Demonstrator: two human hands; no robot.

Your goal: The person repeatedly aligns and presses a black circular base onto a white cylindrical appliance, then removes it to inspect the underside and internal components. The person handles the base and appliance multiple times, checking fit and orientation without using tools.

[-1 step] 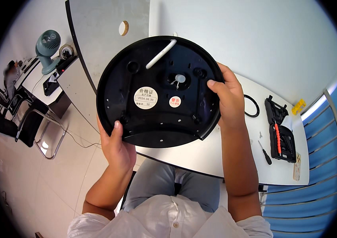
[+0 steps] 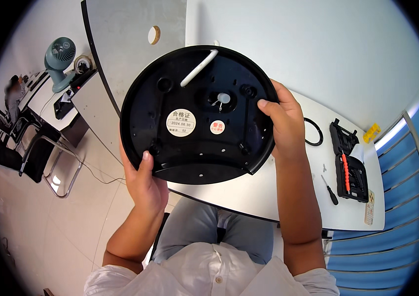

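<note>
Between my two hands, a round black base [image 2: 190, 148] is held up above the table's front edge, its hollow underside facing me. It has a cut-in lower edge, several small holes, and a central opening with a pale round stub [image 2: 224, 97]. A thick white cable [image 2: 198, 68] runs across its upper part. On the face are a cream round sticker [image 2: 181, 123] and a smaller one with red print [image 2: 217, 127]. My left hand [image 2: 145, 185] grips the lower left rim, thumb in front. My right hand [image 2: 286, 121] grips the right rim, thumb over the edge. Most fingers are hidden behind it.
On the white table [image 2: 229, 197] to the right lie a black ring [image 2: 320, 133], a screwdriver [image 2: 331, 191] and an open black tool case [image 2: 351, 172]. A yellow holder [image 2: 371, 132] stands behind the case. Metal railing bars [image 2: 406, 172] border the right side. A teal fan [image 2: 60, 59] stands far left.
</note>
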